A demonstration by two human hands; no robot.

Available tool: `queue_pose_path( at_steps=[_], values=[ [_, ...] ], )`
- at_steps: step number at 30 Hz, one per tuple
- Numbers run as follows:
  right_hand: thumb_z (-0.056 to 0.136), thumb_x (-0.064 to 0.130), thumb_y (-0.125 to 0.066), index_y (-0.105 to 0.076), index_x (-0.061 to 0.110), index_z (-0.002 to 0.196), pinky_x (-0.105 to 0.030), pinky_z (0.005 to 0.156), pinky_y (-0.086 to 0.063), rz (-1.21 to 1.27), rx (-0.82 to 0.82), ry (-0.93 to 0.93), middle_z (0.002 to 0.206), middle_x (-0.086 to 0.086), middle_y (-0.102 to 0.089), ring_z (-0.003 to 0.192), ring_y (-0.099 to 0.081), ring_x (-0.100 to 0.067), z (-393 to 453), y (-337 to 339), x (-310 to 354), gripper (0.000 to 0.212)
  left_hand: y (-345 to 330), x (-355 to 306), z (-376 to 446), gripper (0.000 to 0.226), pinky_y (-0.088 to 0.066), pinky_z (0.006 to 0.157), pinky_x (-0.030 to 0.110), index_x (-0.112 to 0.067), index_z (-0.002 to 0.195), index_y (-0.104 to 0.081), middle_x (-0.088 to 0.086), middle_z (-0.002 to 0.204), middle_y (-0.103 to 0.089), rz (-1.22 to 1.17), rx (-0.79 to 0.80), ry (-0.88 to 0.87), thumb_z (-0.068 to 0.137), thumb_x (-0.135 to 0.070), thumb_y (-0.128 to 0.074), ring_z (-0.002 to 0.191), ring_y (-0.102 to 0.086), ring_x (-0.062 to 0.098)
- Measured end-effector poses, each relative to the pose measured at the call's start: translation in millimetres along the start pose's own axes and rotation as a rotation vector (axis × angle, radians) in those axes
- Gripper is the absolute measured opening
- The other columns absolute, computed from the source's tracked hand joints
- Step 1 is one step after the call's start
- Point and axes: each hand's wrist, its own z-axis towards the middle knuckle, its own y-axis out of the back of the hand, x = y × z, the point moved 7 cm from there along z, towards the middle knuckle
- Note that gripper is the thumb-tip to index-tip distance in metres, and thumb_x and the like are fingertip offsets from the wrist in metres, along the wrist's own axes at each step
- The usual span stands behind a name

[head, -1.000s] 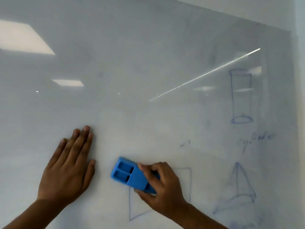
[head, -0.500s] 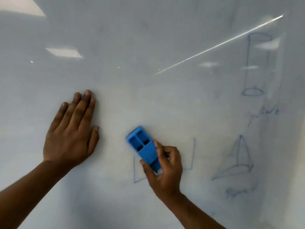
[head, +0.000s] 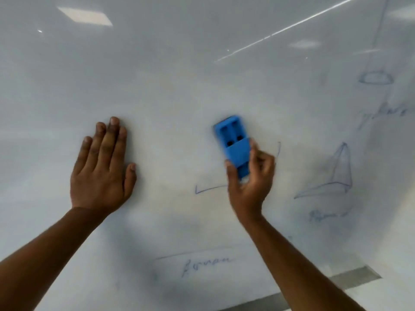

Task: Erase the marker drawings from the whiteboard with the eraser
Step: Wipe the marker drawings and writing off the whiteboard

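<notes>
The whiteboard (head: 179,75) fills the view. My right hand (head: 249,182) grips the lower end of a blue plastic eraser (head: 233,142) and holds it against the board, upright and tilted slightly left. Below and around it lie remnants of a blue square outline (head: 207,189), with a short piece of its right side (head: 279,149). My left hand (head: 102,169) rests flat on the board, fingers straight, to the left of the eraser. A pyramid drawing (head: 334,176), a cylinder drawing (head: 375,77) and faint written labels (head: 206,264) are on the board.
The board's lower edge and a grey ledge (head: 352,277) show at the bottom right. Ceiling lights reflect in the board at the top left. Faint smears cover the wiped middle area.
My right hand has swept the eraser right and turned it more upright; most of the square's left and top lines are gone. The camera has tilted down. My left hand stays pressed on the board.
</notes>
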Motion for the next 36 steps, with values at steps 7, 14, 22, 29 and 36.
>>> queue_pose_path(
  at_steps=[7, 14, 22, 29, 36],
  values=[
    [0.097, 0.049, -0.068, -0.052, 0.021, 0.145, -0.041, 0.084, -0.055, -0.028, 0.54, 0.693, 0.126, -0.002, -0.059, 0.101, -0.062, -0.025, -106, -21, 27, 0.058, 2, 4, 0, 0.07, -0.011, 0.137, 0.043, -0.004, 0.172, -0.021, 0.01, 0.181, -0.013, 0.003, -0.024, -0.034, 0.112, -0.038, -0.035, 0.169, -0.013, 0.028],
    [0.1, 0.037, -0.062, -0.05, -0.002, 0.147, -0.057, 0.086, -0.055, -0.146, -0.223, -0.174, 0.119, -0.029, -0.053, 0.109, -0.059, -0.042, 72, 53, -93, 0.062, 1, 1, -1, 0.07, -0.013, 0.137, 0.045, -0.001, 0.17, -0.024, 0.012, 0.181, -0.013, 0.008, -0.046, -0.048, 0.111, -0.035, -0.036, 0.168, -0.014, 0.03],
    [0.094, 0.024, -0.072, -0.046, 0.023, 0.154, -0.04, 0.108, -0.047, -0.08, 0.493, 0.42, 0.131, -0.005, -0.056, 0.114, -0.058, -0.03, -168, -16, 16, 0.066, 1, 2, -2, 0.071, -0.013, 0.137, 0.047, -0.001, 0.17, -0.024, 0.013, 0.181, -0.015, 0.009, -0.047, -0.05, 0.11, -0.036, -0.035, 0.168, -0.015, 0.032],
    [0.105, 0.036, -0.053, -0.048, 0.001, 0.148, -0.035, 0.103, -0.05, -0.065, 0.077, -0.022, 0.132, -0.021, -0.048, 0.121, -0.054, -0.031, -21, 46, -90, 0.056, -2, 3, -2, 0.07, -0.012, 0.137, 0.045, -0.002, 0.17, -0.025, 0.012, 0.181, -0.015, -0.002, -0.073, -0.047, 0.11, -0.037, -0.036, 0.168, -0.017, 0.031],
    [0.101, 0.023, -0.062, -0.046, 0.0, 0.15, -0.05, 0.101, -0.053, -0.038, -0.206, -0.525, 0.131, -0.025, -0.048, 0.12, -0.055, -0.037, -88, 35, -84, 0.056, -2, 1, -4, 0.071, -0.013, 0.137, 0.048, -0.001, 0.17, -0.024, 0.013, 0.181, -0.014, -0.006, -0.074, -0.038, 0.109, -0.033, -0.038, 0.168, -0.017, 0.034]
  ],
)
